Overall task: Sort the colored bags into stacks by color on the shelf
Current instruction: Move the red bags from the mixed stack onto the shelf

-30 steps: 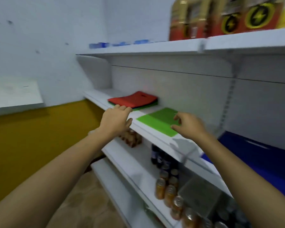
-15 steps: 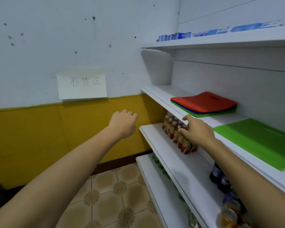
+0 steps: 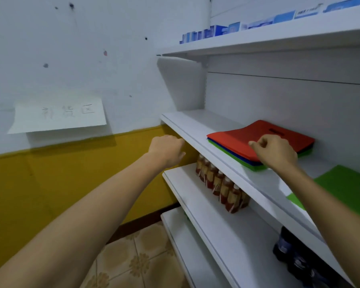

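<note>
A mixed pile of flat bags lies on the white shelf [image 3: 187, 129]: a red bag [image 3: 245, 140] on top, a blue bag [image 3: 254, 163] under it, a green bag [image 3: 256, 167] at the bottom. My right hand [image 3: 276, 152] rests on the pile's near corner, fingers curled over the red bag's edge; a firm grip does not show. A separate green bag [image 3: 345, 186] lies flat further right on the same shelf. My left hand [image 3: 166, 149] hovers loosely curled, holding nothing, just left of the shelf's front edge.
Below this shelf stands a row of sauce bottles [image 3: 220, 183], and dark bottles [image 3: 295, 258] sit lower right. The upper shelf carries blue boxes [image 3: 210, 33]. A paper sign [image 3: 58, 116] hangs on the white and yellow wall at left. Tiled floor below.
The view has swung left. My right hand rose from the shelf's front edge onto the corner of the mixed pile. My left hand drifted right toward the shelf edge.
</note>
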A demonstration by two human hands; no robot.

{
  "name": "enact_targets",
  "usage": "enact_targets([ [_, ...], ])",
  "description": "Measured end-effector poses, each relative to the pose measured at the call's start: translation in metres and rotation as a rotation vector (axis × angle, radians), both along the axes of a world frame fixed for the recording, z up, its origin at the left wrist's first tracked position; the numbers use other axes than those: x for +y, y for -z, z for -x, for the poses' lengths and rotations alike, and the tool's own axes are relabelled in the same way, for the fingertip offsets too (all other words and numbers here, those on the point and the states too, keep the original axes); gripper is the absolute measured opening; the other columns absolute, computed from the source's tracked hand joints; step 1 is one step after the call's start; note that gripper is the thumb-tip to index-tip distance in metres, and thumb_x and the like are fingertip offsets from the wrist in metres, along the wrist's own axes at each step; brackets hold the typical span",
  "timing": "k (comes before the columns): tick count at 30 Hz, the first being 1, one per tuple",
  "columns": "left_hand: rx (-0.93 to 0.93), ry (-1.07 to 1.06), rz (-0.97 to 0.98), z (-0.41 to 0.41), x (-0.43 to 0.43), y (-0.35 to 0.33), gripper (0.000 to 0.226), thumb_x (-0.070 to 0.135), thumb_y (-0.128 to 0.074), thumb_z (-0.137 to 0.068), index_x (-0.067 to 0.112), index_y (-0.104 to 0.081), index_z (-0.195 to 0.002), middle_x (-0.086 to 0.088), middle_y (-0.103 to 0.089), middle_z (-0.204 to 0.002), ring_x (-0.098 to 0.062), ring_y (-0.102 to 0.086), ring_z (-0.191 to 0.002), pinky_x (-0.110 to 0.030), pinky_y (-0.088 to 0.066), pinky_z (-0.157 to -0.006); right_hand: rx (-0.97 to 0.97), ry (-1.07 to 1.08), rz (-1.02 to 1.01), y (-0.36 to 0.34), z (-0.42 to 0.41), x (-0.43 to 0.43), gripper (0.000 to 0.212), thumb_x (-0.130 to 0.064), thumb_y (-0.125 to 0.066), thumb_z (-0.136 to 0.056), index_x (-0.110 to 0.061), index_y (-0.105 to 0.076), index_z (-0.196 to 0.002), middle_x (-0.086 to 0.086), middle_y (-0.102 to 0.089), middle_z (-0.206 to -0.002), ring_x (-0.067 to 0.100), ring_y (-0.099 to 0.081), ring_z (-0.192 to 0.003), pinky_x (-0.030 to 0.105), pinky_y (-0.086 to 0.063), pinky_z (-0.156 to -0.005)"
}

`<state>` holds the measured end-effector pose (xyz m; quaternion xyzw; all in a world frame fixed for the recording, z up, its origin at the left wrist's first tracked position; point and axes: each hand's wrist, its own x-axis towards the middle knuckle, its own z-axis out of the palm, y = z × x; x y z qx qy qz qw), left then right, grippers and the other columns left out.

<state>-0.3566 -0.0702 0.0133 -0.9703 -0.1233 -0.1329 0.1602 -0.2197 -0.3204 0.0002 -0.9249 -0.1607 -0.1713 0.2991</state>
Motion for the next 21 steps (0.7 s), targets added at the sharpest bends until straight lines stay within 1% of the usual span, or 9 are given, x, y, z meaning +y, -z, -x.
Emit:
enact_targets([
  [3, 0.003, 0.039, 0.0, -0.048, 0.007, 0.005, 0.034, 0.041, -0.04, -0.097, 0.019, -0.056, -0.117, -0.002, -0.063, -0.106, -0.023, -0.059, -0.097, -0.031, -0.038, -0.058, 0.041, 0.065, -0.035, 0.002, -0.046, -0.008, 0.038, -0.046, -0.057, -0.088, -0.015, -0.053, -0.068, 0.006, -0.062, -0.075, 0.03, -0.059, -0.08, 0.031, -0.041, -0.068],
  [5, -0.003, 0.064, 0.019, -0.078, 0.01, 0.008, 0.034, 0.041, -0.038, -0.098, 0.019, -0.055, -0.117, -0.002, -0.063, -0.105, -0.023, -0.059, -0.095, -0.031, -0.041, -0.058, 0.078, 0.092, -0.017, 0.005, -0.069, -0.015, 0.039, -0.045, -0.057, -0.089, -0.014, -0.052, -0.065, 0.009, -0.063, -0.077, 0.032, -0.062, -0.083, 0.031, -0.041, -0.067],
  [7, 0.002, 0.094, 0.049, -0.108, 0.012, 0.01, 0.035, 0.041, -0.038, -0.099, 0.02, -0.054, -0.121, -0.001, -0.063, -0.11, -0.023, -0.059, -0.099, -0.032, -0.047, -0.065, 0.157, 0.141, 0.031, 0.009, -0.084, -0.022, 0.039, -0.047, -0.056, -0.09, -0.016, -0.054, -0.066, 0.01, -0.065, -0.083, 0.031, -0.063, -0.087, 0.032, -0.046, -0.071],
  [8, 0.005, 0.111, 0.063, -0.122, 0.013, 0.01, 0.035, 0.041, -0.038, -0.099, 0.021, -0.054, -0.122, -0.001, -0.063, -0.111, -0.023, -0.059, -0.101, -0.033, -0.048, -0.067, 0.194, 0.176, 0.053, 0.012, -0.09, -0.025, 0.039, -0.049, -0.055, -0.09, -0.017, -0.055, -0.067, 0.009, -0.065, -0.086, 0.031, -0.063, -0.09, 0.034, -0.047, -0.076],
  [11, 0.0, 0.16, 0.102, -0.167, 0.006, 0.013, 0.032, 0.038, -0.039, -0.099, 0.019, -0.056, -0.118, -0.001, -0.064, -0.108, -0.023, -0.059, -0.099, -0.032, -0.043, -0.066, 0.289, 0.262, 0.082, 0.023, -0.104, -0.037, 0.038, -0.053, -0.054, -0.089, -0.018, -0.059, -0.074, 0.009, -0.064, -0.092, 0.031, -0.062, -0.099, 0.035, -0.047, -0.082],
  [13, 0.003, 0.189, 0.159, -0.195, 0.001, 0.016, 0.031, 0.037, -0.04, -0.098, 0.018, -0.058, -0.114, -0.003, -0.063, -0.107, -0.024, -0.058, -0.098, -0.032, -0.042, -0.068, 0.332, 0.299, 0.075, 0.031, -0.112, -0.042, 0.043, -0.058, -0.054, -0.087, -0.017, -0.059, -0.077, 0.008, -0.064, -0.092, 0.03, -0.062, -0.099, 0.034, -0.046, -0.081],
  [17, 0.05, 0.24, 0.241, -0.246, 0.002, 0.027, 0.033, 0.037, -0.04, -0.097, 0.015, -0.06, -0.112, -0.005, -0.062, -0.109, -0.025, -0.056, -0.101, -0.035, -0.047, -0.074, 0.393, 0.345, 0.064, 0.046, -0.124, -0.041, 0.062, -0.075, -0.047, -0.079, -0.015, -0.053, -0.066, 0.01, -0.067, -0.086, 0.029, -0.064, -0.086, 0.034, -0.05, -0.075],
  [19, 0.074, 0.271, 0.288, -0.272, 0.009, 0.031, 0.038, 0.041, -0.041, -0.096, 0.015, -0.06, -0.118, -0.006, -0.06, -0.116, -0.026, -0.054, -0.108, -0.038, -0.049, -0.081, 0.41, 0.39, 0.054, 0.051, -0.129, -0.038, 0.063, -0.079, -0.051, -0.073, -0.017, -0.049, -0.062, 0.009, -0.066, -0.082, 0.029, -0.065, -0.082, 0.032, -0.048, -0.069],
  [21, 0.112, 0.342, 0.358, -0.298, 0.017, 0.036, 0.046, 0.046, -0.043, -0.096, 0.016, -0.055, -0.128, -0.01, -0.056, -0.124, -0.029, -0.049, -0.116, -0.042, -0.047, -0.088, 0.403, 0.455, 0.005, 0.053, -0.132, -0.033, 0.059, -0.075, -0.061, -0.069, -0.02, -0.043, -0.061, 0.006, -0.061, -0.079, 0.029, -0.065, -0.082, 0.031, -0.043, -0.065],
])
